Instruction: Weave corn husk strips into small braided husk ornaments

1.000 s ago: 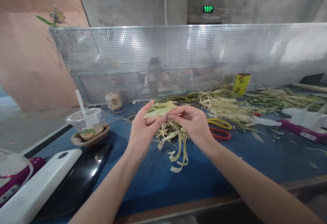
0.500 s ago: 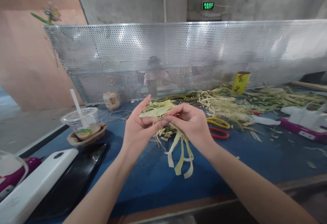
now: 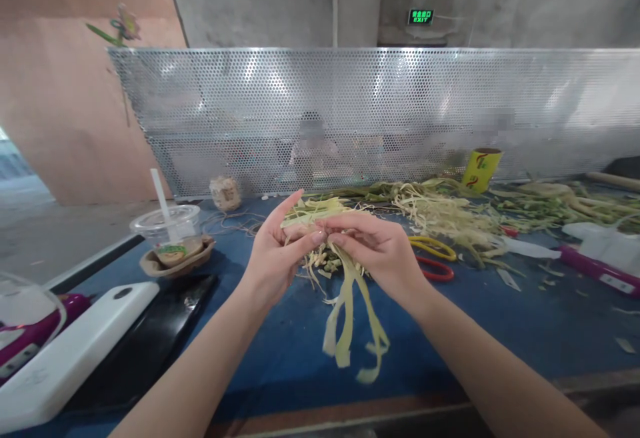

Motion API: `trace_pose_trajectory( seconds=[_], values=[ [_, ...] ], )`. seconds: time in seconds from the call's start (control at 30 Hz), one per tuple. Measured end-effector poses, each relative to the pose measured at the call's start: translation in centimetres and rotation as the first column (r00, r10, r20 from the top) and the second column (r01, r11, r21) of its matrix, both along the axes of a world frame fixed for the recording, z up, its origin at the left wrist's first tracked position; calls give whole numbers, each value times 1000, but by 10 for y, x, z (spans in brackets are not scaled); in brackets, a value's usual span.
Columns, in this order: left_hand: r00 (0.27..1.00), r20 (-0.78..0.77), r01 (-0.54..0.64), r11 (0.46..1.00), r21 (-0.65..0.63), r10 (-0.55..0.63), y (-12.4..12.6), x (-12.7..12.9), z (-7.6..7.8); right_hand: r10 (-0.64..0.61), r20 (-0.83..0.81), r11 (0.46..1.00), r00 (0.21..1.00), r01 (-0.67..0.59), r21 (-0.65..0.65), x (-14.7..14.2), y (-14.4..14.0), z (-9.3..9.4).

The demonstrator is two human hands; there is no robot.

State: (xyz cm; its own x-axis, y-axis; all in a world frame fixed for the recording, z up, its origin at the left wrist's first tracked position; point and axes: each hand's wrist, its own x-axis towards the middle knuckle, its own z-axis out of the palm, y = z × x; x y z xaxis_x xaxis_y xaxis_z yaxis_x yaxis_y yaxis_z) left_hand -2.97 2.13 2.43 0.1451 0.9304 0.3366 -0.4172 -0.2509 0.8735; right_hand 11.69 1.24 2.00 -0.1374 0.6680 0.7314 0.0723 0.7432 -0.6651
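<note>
Pale green plant-fibre strips (image 3: 345, 328) hang down from between my two hands over the blue table. My left hand (image 3: 277, 248) pinches the upper end of the bundle between thumb and fingers, its index finger pointing up. Beside it my right hand (image 3: 380, 245) is closed on the same strips, the fingertips of both hands nearly meeting. Wider leafy ends stick out behind the fingers. Below and behind the hands lies a small heap of dry plant scraps (image 3: 327, 261), partly covered. Scissors with yellow and red handle loops (image 3: 437, 268) lie just right of my right hand.
A heap of fibre strips (image 3: 435, 215) and a yellow tube (image 3: 481, 170) are at the back right. A plastic cup (image 3: 170, 231) stands in a cardboard holder on the left, near a twine ball (image 3: 225, 194), a white power bank-like object (image 3: 85, 345) and purple power strips (image 3: 600, 269). A perforated metal screen (image 3: 240, 111) borders the back.
The hanging strips have swung and spread, reaching lower. My right hand's fingers have shifted slightly inward and straightened along the bundle. The whole view has shifted a little.
</note>
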Motion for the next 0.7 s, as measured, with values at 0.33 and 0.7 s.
trace_pose_trajectory(
  seconds=[0.33,0.7],
  values=[
    [997,-48,-61,997,42,63,2,1,-5,-350,54,907,935,324,271,0,-2,-6],
    [997,-8,-78,995,69,79,3,4,-6,-160,-133,986,978,153,-62,-1,0,-4]
  ],
)
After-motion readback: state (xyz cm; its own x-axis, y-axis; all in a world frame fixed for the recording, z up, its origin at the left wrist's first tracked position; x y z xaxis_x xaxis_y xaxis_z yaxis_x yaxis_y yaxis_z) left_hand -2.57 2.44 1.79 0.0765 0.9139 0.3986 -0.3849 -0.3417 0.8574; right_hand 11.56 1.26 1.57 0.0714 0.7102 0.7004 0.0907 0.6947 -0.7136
